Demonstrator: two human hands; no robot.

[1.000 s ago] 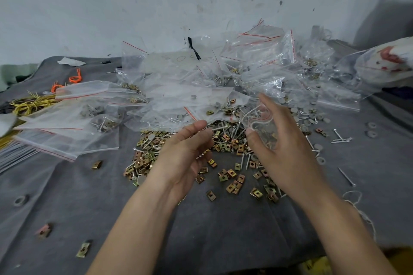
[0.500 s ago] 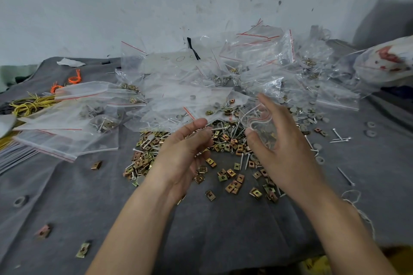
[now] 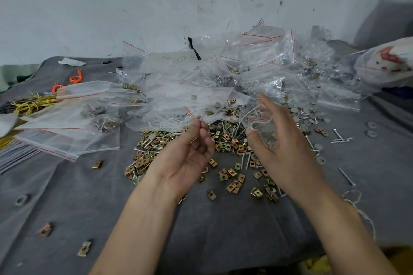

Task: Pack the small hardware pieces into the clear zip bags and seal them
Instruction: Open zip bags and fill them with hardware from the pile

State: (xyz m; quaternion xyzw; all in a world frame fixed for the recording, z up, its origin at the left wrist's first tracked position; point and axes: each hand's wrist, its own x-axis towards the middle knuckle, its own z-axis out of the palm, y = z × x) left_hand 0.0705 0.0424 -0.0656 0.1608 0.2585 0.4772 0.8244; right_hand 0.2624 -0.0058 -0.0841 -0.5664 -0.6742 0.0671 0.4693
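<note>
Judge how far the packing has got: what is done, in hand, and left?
Done: many filled bags heaped at the back. In hand: the right hand holds a small bag; the left hand pinches a thin piece. Left: loose clips, screws and washers on the cloth.
</note>
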